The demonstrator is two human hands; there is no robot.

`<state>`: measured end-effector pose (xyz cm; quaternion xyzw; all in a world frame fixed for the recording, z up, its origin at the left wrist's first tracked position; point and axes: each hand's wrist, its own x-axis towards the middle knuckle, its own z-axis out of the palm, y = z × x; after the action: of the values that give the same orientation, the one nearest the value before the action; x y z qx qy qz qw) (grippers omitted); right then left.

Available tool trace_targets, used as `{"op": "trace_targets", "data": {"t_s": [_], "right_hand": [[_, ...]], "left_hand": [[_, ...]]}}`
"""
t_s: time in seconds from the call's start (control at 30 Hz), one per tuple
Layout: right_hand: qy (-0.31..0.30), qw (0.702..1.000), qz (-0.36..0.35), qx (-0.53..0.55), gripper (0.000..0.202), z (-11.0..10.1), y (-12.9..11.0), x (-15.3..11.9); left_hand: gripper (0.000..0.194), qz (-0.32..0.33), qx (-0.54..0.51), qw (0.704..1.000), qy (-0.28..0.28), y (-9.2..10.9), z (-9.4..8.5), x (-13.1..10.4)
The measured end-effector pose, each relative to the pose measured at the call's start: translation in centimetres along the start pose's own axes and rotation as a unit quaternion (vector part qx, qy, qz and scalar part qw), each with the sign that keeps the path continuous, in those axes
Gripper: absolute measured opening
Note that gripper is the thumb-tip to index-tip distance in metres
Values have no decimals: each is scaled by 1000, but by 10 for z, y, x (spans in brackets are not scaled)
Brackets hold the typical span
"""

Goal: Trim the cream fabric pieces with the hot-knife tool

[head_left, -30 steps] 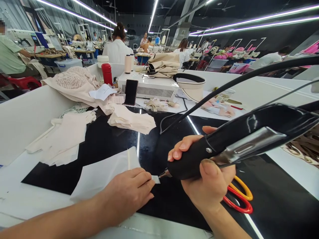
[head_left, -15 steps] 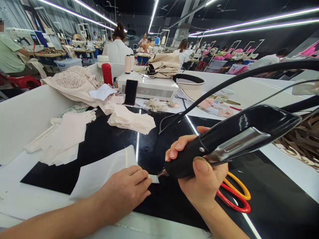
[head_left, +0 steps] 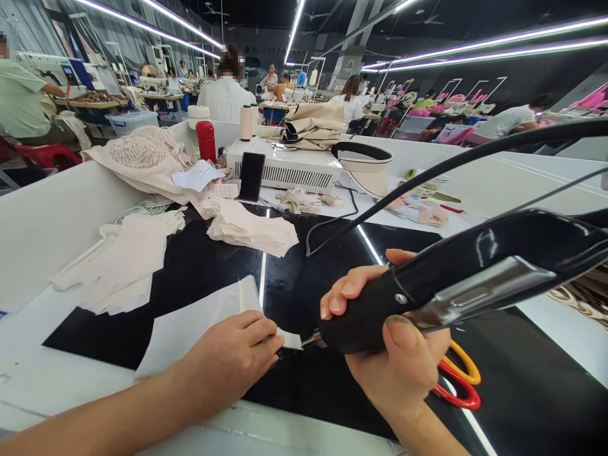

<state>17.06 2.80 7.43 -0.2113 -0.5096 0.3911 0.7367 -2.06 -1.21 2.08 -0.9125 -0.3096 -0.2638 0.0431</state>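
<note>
A white fabric piece (head_left: pixel 190 326) lies on the black glossy board in front of me, a cream strip near its far edge. My left hand (head_left: pixel 244 354) is closed on its right part, fingertips together; a narrow white end pokes out beyond them. My right hand (head_left: pixel 394 335) is wrapped around a black corded hand tool (head_left: pixel 441 297) that looks like an ultrasonic cutter, with a silver lever along its side. Its slim metal tip (head_left: pixel 312 341) is at the end of that white fabric. Under my right wrist show the red and yellow handles of scissors (head_left: pixel 463 380).
Stacked cream fabric pieces (head_left: pixel 251 228) and more cut pieces (head_left: pixel 126 259) lie on the board (head_left: pixel 536 380). Behind stand a phone (head_left: pixel 251 177), a vented white box (head_left: pixel 285 171), a red bottle (head_left: pixel 206 140) and a round cream container (head_left: pixel 365 174). A black cable (head_left: pixel 418 174) arches at right.
My right hand and the tool have shifted right and slightly down. My left hand has drawn slightly left, and more of the white fabric's end shows beyond its fingers.
</note>
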Motion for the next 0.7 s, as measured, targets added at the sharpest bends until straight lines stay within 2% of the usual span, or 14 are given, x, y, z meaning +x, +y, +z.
{"op": "trace_targets", "data": {"t_s": [0.13,0.3,0.47,0.7], "right_hand": [[-5,1000,2,4,43,-2,2,-2],[-19,1000,2,-3,42,-3,0,-3],[-10,1000,6,-20,44,-3,-1,-2],[-7,1000,10,-11,43,-1,-4,1]], "left_hand": [[33,-1,-31,999,26,-2,2,-1],[24,-21,-72,997,23,-14,5,-8],[21,-31,-65,997,16,-28,-1,-10],[15,-37,-48,998,10,-32,-2,-7]]}}
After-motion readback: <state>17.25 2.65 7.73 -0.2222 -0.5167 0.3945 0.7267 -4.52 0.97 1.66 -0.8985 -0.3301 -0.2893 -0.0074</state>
